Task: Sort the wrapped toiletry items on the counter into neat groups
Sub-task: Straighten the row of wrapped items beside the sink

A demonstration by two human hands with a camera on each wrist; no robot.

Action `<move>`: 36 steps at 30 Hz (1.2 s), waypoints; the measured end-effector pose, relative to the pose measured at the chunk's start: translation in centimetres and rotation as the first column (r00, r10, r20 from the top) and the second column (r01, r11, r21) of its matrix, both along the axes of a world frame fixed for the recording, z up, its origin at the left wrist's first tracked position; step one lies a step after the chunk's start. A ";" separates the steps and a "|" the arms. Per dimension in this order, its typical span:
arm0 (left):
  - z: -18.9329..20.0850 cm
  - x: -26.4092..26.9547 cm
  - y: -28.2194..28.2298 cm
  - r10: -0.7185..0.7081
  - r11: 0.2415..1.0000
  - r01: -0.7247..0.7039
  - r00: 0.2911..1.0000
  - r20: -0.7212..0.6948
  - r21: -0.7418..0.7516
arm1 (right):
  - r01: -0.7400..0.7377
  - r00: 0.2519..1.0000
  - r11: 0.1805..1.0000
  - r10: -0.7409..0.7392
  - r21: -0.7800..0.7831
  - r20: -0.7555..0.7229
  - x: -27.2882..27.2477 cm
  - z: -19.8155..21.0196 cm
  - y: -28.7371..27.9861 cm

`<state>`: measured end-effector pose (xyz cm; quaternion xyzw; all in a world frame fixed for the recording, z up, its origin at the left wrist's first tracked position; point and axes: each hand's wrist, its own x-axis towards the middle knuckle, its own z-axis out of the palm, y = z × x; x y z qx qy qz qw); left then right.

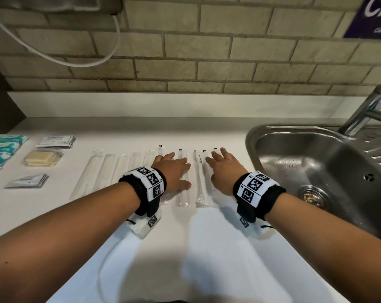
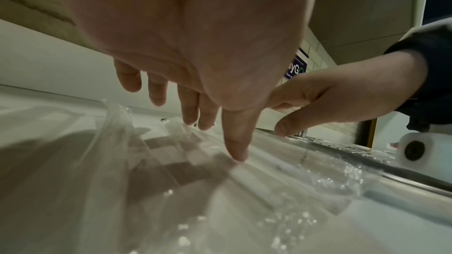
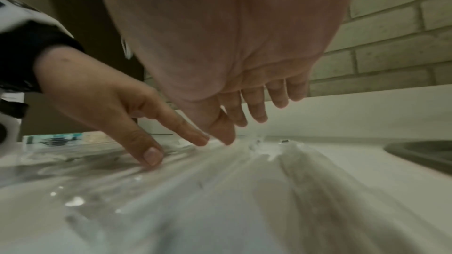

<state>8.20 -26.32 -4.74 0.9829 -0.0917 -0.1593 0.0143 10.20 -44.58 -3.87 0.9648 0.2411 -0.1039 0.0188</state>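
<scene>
Left hand (image 1: 173,171) flat, palm down, fingers straight and spread, pressing on clear-wrapped long sticks (image 1: 183,182) lying on white table (image 1: 218,132); thumb tip touching wrapper in left wrist view. Right hand (image 1: 223,169) likewise flat and spread, fingers straight, resting on neighbouring wrapped sticks just right of left hand; nothing gripped or pinched by either. Sticks laid side by side, roughly parallel, running away from body, small black tips at far ends. More long clear wrappers (image 1: 102,169) in row just left of left hand, angled slightly. Further left, well apart from hands: teal-and-white packets (image 1: 1,149) at table's left edge, stack of white printed sachets (image 1: 55,141) near back, stack of yellowish flat items in clear wrap (image 1: 43,158) in front of those, stack of grey-white sachets (image 1: 28,181) nearest. Steel sink (image 1: 316,162) to right of right hand, tap (image 1: 369,108) behind it. Brick-tiled wall (image 1: 207,51) behind, white cable (image 1: 76,60) looping across it, purple sign (image 1: 373,16) at upper right.
</scene>
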 end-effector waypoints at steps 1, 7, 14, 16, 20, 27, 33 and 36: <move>0.0 0.0 0.1 -0.002 1.000 0.002 1.000 0.004 0.005 | -0.016 1.000 1.000 0.015 0.020 0.006 -0.3 0.2 0.3; 0.6 -1.2 0.8 -0.064 0.995 0.066 0.998 -0.029 0.076 | -0.201 0.980 0.973 0.198 -0.113 -0.038 -1.2 0.5 0.7; 0.6 -1.7 1.1 -0.058 0.987 0.065 0.997 -0.049 0.146 | -0.231 0.973 0.948 0.223 -0.221 -0.061 -0.6 0.2 2.1; 0.7 -1.6 1.4 -0.049 0.986 0.057 0.997 -0.056 0.156 | -0.231 0.973 0.953 0.225 -0.198 -0.054 -0.5 0.3 2.6; 0.7 -1.5 1.8 -0.048 0.987 0.058 0.996 -0.069 0.152 | -0.232 0.972 0.960 0.223 -0.157 -0.070 -0.6 0.4 2.9; 0.9 -1.5 1.7 -0.061 0.985 0.072 0.996 -0.072 0.156 | -0.226 0.973 0.965 0.215 -0.131 -0.087 -0.4 0.0 3.1; 0.8 -1.6 1.8 -0.050 0.985 0.061 0.996 -0.074 0.162 | -0.234 0.971 0.963 0.224 -0.133 -0.083 -0.6 -0.1 3.1; 0.9 -1.7 1.8 -0.036 0.990 0.044 0.997 -0.062 0.133 | -0.242 0.970 0.963 0.237 -0.119 -0.053 -0.8 -0.1 2.8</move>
